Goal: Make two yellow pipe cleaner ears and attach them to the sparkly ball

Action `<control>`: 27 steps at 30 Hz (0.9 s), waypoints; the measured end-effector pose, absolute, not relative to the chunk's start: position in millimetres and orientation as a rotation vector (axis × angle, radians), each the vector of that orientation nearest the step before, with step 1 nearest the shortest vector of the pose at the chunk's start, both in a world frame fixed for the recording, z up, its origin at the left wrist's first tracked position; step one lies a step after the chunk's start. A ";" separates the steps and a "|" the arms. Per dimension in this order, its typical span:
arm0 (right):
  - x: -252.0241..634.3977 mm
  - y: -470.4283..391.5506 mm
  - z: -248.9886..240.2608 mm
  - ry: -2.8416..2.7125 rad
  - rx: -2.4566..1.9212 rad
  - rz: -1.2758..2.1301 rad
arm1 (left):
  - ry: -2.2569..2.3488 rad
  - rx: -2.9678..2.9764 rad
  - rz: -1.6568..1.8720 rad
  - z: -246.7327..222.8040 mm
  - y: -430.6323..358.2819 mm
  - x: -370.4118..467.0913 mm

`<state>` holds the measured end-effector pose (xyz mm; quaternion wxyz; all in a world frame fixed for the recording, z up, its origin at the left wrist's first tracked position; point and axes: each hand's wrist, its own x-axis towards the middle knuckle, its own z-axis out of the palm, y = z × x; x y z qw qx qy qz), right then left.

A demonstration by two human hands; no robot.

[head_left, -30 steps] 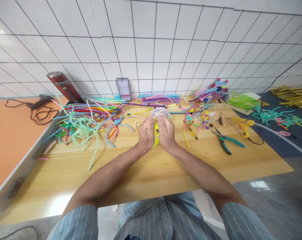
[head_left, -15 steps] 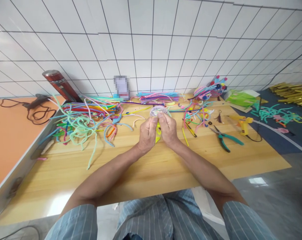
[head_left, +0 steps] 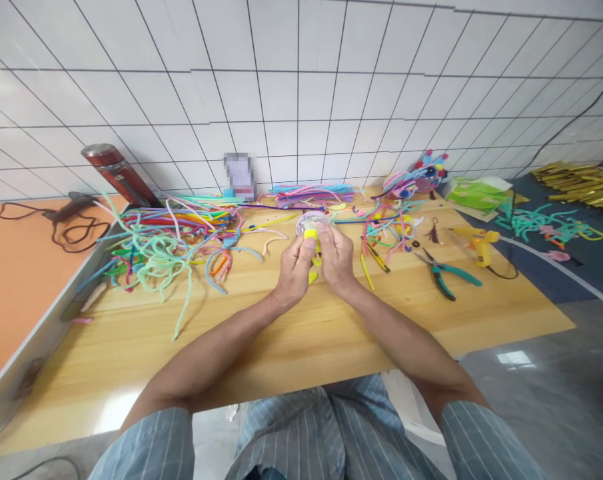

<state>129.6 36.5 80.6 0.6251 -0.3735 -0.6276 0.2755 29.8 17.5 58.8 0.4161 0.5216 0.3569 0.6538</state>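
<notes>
Over a smooth wood-grained table [head_left: 261, 360], the left hand [head_left: 293, 272] and right hand [head_left: 337, 261] have fingers clamped on a slim yellow strip [head_left: 310, 234] between them, its far end toward the tiled wall [head_left: 321, 100], long axis seemingly fore-and-aft, partly hidden; just beyond, a shiny round disc [head_left: 313, 218], then fuzzy stems [head_left: 314, 194]

Over on the far left, a flask [head_left: 118, 175] stands near the tiled wall [head_left: 276, 97], and a dark cord [head_left: 70, 209] loops across the orange surface [head_left: 11, 293] beside it. Against the wall, blurred but probably a phone [head_left: 240, 176], a slab sits upright. Across to the right, pliers [head_left: 436, 268] lie with handles spread, a glue gun [head_left: 481, 247] near them, and there, gold strips [head_left: 581, 189] heaped beyond a green packet [head_left: 476, 199]!
</notes>
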 end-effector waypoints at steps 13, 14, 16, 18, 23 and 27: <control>165.2 40.9 78.4 -1.539 -0.818 0.937 | 0.853 1.214 1.532 62.1 20.7 32.6; 169.8 39.6 75.2 -1.539 -0.821 0.952 | 0.858 1.233 1.512 60.2 20.2 32.9; 177.1 36.6 67.1 -1.530 -0.849 0.964 | 0.874 1.265 1.475 55.9 18.5 33.7; 182.6 33.8 57.9 -1.508 -0.880 0.955 | 0.880 1.293 1.451 51.5 16.7 35.2; 194.0 32.7 41.4 -1.429 -0.935 0.943 | 0.827 1.360 1.396 40.2 15.6 41.1; 199.7 36.2 36.2 -1.445 -0.957 0.984 | 0.848 1.277 1.371 29.1 18.2 42.2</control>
